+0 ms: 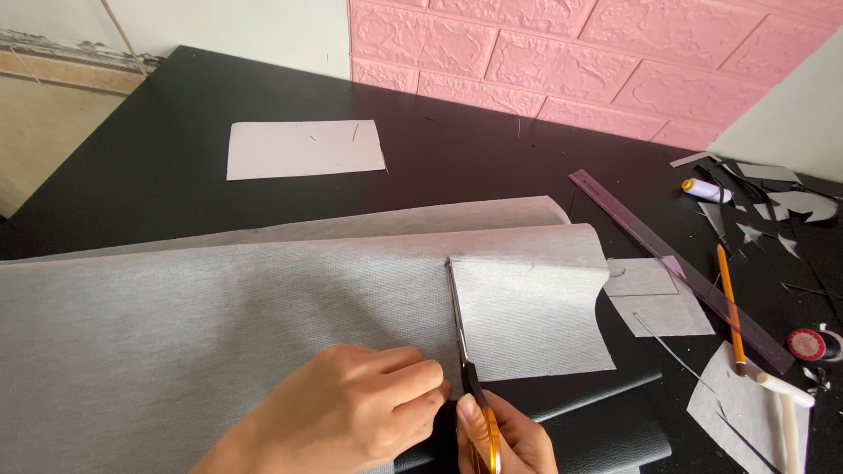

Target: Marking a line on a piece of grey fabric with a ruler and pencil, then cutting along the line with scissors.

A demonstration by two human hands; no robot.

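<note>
A big sheet of grey cloth (193, 307) lies spread over the near half of the black table (176, 96), reaching from the left edge to past the middle. A pair of scissors (464, 351) with orange handles is cutting into it. The blades point away from the person, and a straight slit runs up the cloth from the near edge almost to the fold at the top. So most of this cut looks done, and only a short bit near the top is left. The piece to the right of the slit (527, 316) is nearly loose.

The right hand (505, 439) is closed around the scissor handles at the near edge of the table. The blades look nearly closed on the cloth. The left hand (351, 412) lies flat with curled fingers, pressing the cloth down just left of the blades. It holds nothing.

A smaller cut piece of pale cloth (303, 149) lies alone toward the far left of the table. On the right side are a long clear purple ruler (676, 268), an orange pencil (731, 307), a spool of thread (705, 190), a red roll (806, 344) and many small scraps (790, 206). A pink brick wall (571, 53) stands behind the far edge.
</note>
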